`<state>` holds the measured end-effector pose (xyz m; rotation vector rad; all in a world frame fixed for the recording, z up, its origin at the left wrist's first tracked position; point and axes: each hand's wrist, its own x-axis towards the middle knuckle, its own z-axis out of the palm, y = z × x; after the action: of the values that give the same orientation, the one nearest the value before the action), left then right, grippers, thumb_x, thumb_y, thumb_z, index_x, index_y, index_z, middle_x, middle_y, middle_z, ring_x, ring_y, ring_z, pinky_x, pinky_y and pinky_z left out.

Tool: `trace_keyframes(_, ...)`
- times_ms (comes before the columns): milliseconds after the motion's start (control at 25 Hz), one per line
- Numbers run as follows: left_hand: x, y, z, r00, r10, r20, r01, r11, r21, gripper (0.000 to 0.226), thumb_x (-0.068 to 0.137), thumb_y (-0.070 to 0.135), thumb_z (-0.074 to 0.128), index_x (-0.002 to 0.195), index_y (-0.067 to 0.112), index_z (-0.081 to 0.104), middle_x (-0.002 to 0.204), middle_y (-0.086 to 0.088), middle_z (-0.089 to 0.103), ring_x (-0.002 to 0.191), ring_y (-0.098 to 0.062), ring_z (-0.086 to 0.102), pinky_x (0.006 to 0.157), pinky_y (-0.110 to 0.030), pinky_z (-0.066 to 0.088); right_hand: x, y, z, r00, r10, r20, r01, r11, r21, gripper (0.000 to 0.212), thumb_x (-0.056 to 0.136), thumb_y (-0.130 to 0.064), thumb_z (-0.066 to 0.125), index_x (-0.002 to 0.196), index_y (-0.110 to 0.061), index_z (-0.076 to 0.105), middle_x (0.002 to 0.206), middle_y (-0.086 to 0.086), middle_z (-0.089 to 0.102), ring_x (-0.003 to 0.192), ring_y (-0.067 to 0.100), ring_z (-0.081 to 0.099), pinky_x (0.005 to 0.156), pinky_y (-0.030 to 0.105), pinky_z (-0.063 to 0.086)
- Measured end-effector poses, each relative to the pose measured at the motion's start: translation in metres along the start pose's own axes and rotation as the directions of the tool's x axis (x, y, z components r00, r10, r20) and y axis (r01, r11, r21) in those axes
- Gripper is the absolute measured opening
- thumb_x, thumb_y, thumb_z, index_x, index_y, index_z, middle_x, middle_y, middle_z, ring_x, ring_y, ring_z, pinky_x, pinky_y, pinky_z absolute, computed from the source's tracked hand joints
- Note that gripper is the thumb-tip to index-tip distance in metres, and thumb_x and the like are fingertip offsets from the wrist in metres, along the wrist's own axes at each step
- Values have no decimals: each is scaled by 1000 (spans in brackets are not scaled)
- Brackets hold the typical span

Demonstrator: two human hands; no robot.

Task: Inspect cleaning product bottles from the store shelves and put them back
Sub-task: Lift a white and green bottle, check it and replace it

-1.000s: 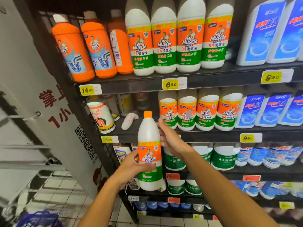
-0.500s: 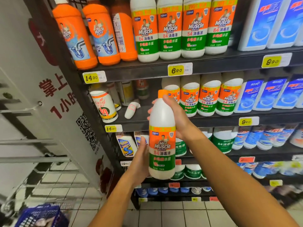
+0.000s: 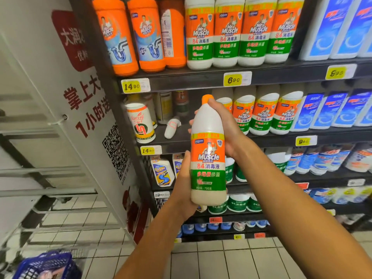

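Tiled floor [image 3: 231,258] along the bottom of the frame, blue shopping basket [image 3: 46,266] in the lower-left corner. White end panel [image 3: 50,97] with red characters and a QR code fills the left side.

Centre frame, nearest: both forearms reach up from the bottom edge. White bottle [image 3: 208,156] with orange cap and orange/green Mr Muscle label is held in the air in front of the shelves. Left hand [image 3: 182,186] grips its lower body from the left, thumb up along the side. Right hand [image 3: 225,127] wraps the shoulder from behind and the right, thumb up by the cap; fingertips [image 3: 192,122] show past the bottle's left edge. Long axis near vertical, cap up with a slight lean left, label facing the camera.

Behind it, dark shelving [image 3: 181,77] with yellow price tags [image 3: 237,79]. The held bottle covers the left end of the matching row [image 3: 265,113] on the middle shelf. Left of it on that shelf: white-and-yellow canister [image 3: 141,123] upright, small white item [image 3: 172,127] lying on its side.

Upper shelf, farthest up: orange drain-cleaner bottles [image 3: 116,35] upper left, more matching white bottles [image 3: 241,33] at centre, blue-labelled bottles [image 3: 340,27] upper right. Lower shelves carry green-and-white tubs [image 3: 237,204] and blue packs, partly hidden by the right forearm.
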<state>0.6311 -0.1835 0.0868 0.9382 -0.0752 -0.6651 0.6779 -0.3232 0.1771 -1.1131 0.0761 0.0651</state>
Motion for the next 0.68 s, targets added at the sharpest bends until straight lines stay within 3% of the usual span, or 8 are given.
trace_keyframes(160,-12,6,-6,1000,13,17,-13,1000,-4,65,94,67,32,101,23,79,106,-11,75,87,-26,73,73,-44,61,-7,0,15,1000,-7,14,7,1000,1,69,85,-53,63,132,-4,55,113,23,61,102,40,61,80,42,56)
trace_keyframes(280,-20,8,-13,999,18,27,-18,1000,4,64,92,68,35,100,22,79,104,-13,75,85,-29,74,71,-45,60,-15,4,27,999,-38,14,38,999,-3,73,87,-51,61,139,-3,48,116,25,57,104,41,57,81,42,54)
trace_keyframes(520,-38,3,-23,994,73,76,-75,997,20,64,85,68,41,111,20,75,110,-17,73,89,-30,73,74,-45,60,-35,10,43,994,-94,55,95,995,-24,48,92,-49,55,110,-6,62,96,20,66,86,36,66,74,39,58)
trace_keyframes(600,-41,2,-25,993,88,73,-90,995,29,63,86,67,41,113,19,73,112,-17,72,92,-29,73,76,-44,60,-43,8,47,993,-113,28,114,992,-58,53,91,-49,56,119,-4,59,101,22,65,90,37,66,77,41,57)
trace_keyframes(680,-40,3,-25,995,94,26,-95,995,43,57,91,63,40,104,22,78,108,-13,75,90,-26,74,73,-40,60,-48,5,50,990,-138,-34,132,982,-137,57,89,-50,59,125,-5,59,106,23,66,94,37,66,81,44,56)
